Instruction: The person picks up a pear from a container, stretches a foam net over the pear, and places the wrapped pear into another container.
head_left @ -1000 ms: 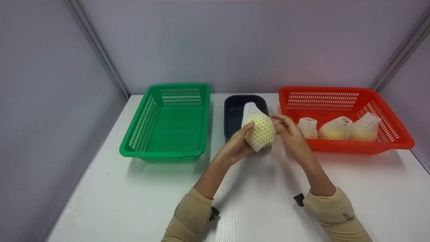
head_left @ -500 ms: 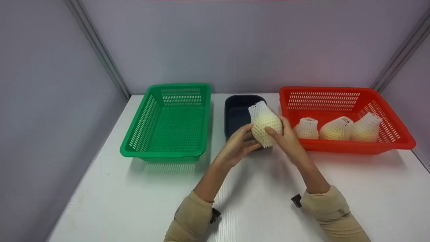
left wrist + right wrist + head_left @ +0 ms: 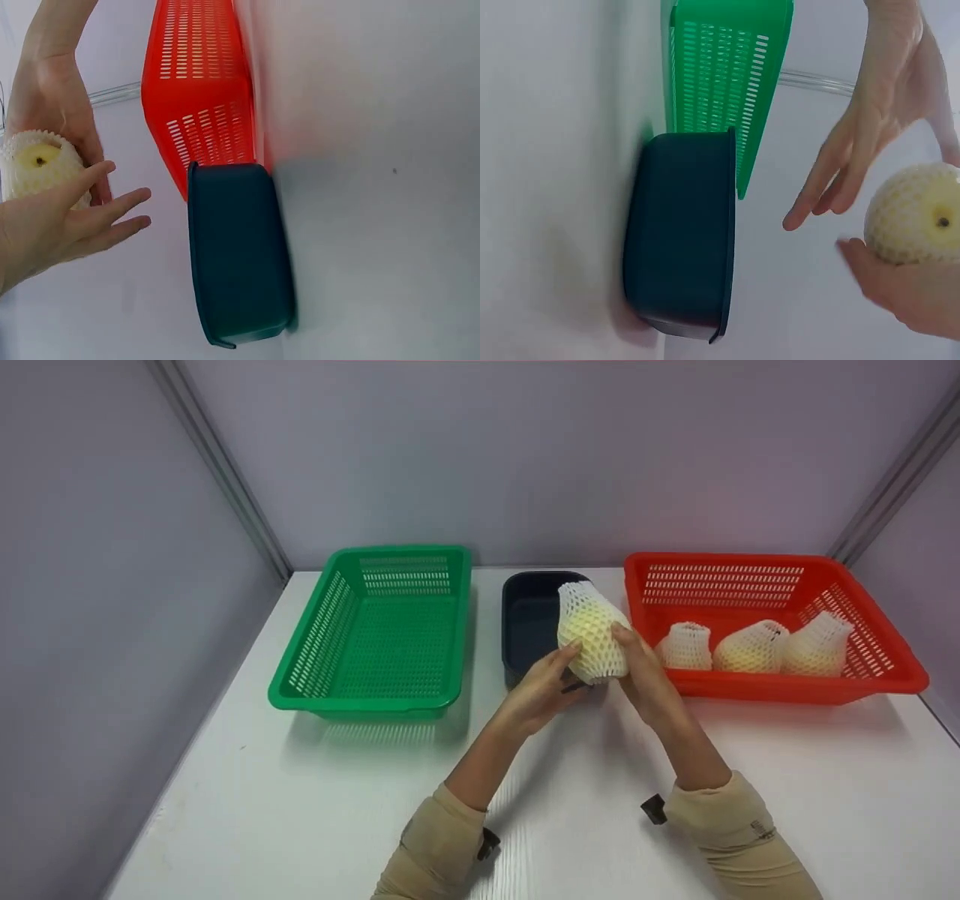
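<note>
Over the dark blue tub, a yellow fruit in a white foam net is held up between both hands. My right hand grips its right side, thumb on top of the net. At its lower left is my left hand, with the thumb against the net. In the right wrist view, the left hand has its fingers stretched out, apart from the fruit. A dark spot on the fruit's end shows through the net opening in the left wrist view, beside the left hand's straight fingers.
A green basket stands to the left of the tub. On the right, a red basket contains several fruits in foam nets. All stand on a white table before grey walls.
My right hand has come from beside the fruit to grip it. The fruit has shifted slightly up and right, and the left hand's fingers have loosened round it.
</note>
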`<state>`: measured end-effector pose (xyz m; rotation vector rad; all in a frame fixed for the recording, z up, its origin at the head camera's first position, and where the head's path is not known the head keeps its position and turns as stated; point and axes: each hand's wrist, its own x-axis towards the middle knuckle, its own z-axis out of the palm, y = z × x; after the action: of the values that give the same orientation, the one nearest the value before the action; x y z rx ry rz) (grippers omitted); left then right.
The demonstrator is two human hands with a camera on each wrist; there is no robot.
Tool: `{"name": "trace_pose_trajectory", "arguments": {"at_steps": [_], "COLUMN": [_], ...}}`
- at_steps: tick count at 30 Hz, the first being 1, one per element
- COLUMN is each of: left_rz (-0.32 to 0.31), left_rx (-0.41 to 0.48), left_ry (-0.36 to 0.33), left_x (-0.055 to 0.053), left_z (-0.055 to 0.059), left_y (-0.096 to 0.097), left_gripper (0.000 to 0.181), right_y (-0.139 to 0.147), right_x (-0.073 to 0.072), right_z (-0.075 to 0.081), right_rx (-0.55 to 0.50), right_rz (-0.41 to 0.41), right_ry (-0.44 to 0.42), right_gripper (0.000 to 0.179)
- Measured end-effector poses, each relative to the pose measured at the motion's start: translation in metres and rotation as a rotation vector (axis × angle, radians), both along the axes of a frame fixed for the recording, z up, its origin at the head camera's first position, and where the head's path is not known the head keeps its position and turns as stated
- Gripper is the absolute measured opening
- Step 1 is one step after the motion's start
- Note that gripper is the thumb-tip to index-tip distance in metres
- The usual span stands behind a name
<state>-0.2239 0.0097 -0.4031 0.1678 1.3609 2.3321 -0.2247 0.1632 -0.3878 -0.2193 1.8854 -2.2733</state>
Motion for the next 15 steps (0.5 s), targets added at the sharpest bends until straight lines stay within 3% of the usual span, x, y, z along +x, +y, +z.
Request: {"name": "trace_pose_trajectory", "arguments": {"at_steps": [4, 9, 11, 15], "left_rz": [-0.021, 0.101, 0.181, 0.353], "left_rx": [0.068, 0.137, 0.066, -0.24], "left_ry": [0.042, 0.01, 0.014, 0.13], "left_x": [0.001, -0.001, -0.002, -0.003], "left_z": [0.002, 0.007, 0.008, 0.005], "left_y": [0.003, 0.002, 0.003, 0.008], "left_gripper": [0.051, 0.05, 0.057, 0.075], "right_y": [0.002, 0.008, 0.011, 0.013], "right_x": [-0.001, -0.002, -0.002, -0.001], "right_z": [-0.002, 0.002, 0.007, 0.016], "right_rx": [0.12, 0.239, 0.281, 0.37], "right_rz": [0.006, 0.038, 0.018, -0.035], "right_ry": [0.067, 0.121, 0.138, 0.174], "right_gripper": [0.064, 0.066, 0.063, 0.058]}}
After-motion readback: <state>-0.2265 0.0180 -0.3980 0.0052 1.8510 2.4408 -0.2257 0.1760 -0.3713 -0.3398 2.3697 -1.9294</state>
